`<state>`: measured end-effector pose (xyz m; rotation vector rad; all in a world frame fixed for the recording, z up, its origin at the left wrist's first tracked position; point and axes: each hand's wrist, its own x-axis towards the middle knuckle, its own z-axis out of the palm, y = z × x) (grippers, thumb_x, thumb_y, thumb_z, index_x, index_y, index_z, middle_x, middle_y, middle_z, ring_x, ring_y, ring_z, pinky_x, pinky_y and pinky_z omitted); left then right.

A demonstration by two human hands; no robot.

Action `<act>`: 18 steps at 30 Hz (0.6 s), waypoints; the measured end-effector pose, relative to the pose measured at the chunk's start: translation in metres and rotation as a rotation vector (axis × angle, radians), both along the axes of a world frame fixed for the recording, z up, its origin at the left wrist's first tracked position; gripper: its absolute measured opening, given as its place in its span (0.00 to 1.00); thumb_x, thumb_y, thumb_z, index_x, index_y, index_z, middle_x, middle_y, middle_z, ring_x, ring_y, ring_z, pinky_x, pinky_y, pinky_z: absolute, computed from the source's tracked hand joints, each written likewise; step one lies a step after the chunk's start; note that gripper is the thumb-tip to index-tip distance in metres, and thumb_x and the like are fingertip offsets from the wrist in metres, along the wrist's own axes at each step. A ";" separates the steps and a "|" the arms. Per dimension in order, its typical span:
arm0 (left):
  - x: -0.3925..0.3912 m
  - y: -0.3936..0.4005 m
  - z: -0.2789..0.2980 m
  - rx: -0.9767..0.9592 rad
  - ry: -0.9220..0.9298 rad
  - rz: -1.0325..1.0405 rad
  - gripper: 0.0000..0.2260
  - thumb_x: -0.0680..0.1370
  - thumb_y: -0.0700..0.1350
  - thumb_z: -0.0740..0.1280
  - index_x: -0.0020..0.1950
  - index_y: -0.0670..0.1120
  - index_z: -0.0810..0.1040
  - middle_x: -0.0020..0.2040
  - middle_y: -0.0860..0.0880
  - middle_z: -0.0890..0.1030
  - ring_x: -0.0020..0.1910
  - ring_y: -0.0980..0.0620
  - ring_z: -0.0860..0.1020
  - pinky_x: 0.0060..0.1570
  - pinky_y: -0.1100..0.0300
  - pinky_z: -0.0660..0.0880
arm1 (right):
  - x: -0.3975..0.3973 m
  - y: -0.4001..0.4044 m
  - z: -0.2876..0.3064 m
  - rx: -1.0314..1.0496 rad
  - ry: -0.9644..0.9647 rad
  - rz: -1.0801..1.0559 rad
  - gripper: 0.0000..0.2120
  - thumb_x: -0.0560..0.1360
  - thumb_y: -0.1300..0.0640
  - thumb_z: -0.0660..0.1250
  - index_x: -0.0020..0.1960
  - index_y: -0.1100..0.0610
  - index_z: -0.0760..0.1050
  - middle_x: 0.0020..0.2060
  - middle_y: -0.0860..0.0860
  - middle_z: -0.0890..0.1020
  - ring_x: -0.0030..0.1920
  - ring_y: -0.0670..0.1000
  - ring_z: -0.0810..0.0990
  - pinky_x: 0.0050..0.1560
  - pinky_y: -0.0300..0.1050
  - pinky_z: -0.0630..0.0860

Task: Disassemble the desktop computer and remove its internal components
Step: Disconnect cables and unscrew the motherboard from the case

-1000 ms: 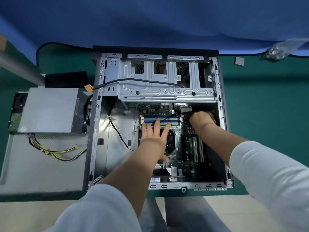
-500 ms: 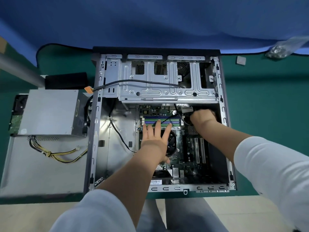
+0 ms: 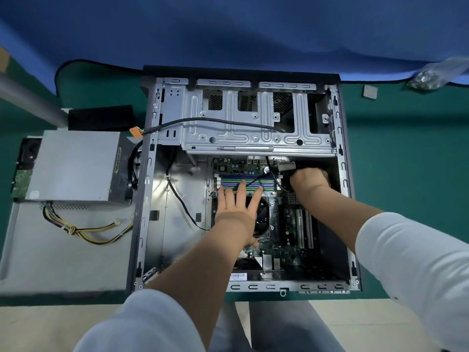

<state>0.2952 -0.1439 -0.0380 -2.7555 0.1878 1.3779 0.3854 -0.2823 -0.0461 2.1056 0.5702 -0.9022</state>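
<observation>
The open computer case (image 3: pixel 149 199) lies flat on the green table. Inside it sits the motherboard (image 3: pixel 289 240) with blue and green memory slots (image 3: pixel 228 179) and a black cooler fan (image 3: pixel 264 217). My left hand (image 3: pixel 237 207) lies flat with straight fingers on the fan, fingertips reaching the memory slots. My right hand (image 3: pixel 308 180) is curled deep in the case's upper right corner, beside a grey cable connector (image 3: pixel 286 165); what its fingers hold is hidden. A silver drive cage (image 3: pixel 253 128) spans the case's far end.
The removed power supply (image 3: pixel 73 163) with yellow and black wires (image 3: pixel 86 232) rests on the grey side panel (image 3: pixel 50 262) to the left. A small chip (image 3: pixel 369 92) and a plastic bag (image 3: pixel 431 77) lie far right. A blue cloth (image 3: pixel 228 29) hangs behind.
Both hands stay almost where they were. The right hand has shifted slightly within the upper right corner of the case.
</observation>
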 end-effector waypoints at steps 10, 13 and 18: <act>0.000 0.000 0.002 0.006 0.000 -0.001 0.56 0.69 0.66 0.69 0.71 0.52 0.23 0.75 0.41 0.31 0.74 0.33 0.38 0.70 0.39 0.36 | -0.002 -0.001 0.000 -0.009 0.019 0.058 0.11 0.74 0.66 0.62 0.55 0.58 0.77 0.50 0.51 0.81 0.48 0.54 0.82 0.23 0.46 0.66; 0.001 0.000 0.002 0.009 -0.004 -0.006 0.56 0.70 0.66 0.68 0.71 0.52 0.23 0.75 0.41 0.31 0.74 0.33 0.39 0.70 0.38 0.36 | 0.001 -0.002 0.002 -0.030 0.035 0.074 0.12 0.75 0.64 0.62 0.57 0.59 0.76 0.52 0.51 0.81 0.50 0.53 0.81 0.32 0.46 0.70; -0.002 -0.001 0.002 0.010 -0.005 -0.006 0.56 0.70 0.65 0.68 0.71 0.51 0.23 0.75 0.40 0.31 0.74 0.33 0.39 0.69 0.38 0.36 | -0.005 -0.002 0.003 -0.049 0.052 0.100 0.11 0.76 0.65 0.61 0.56 0.59 0.77 0.52 0.50 0.81 0.49 0.53 0.81 0.20 0.46 0.62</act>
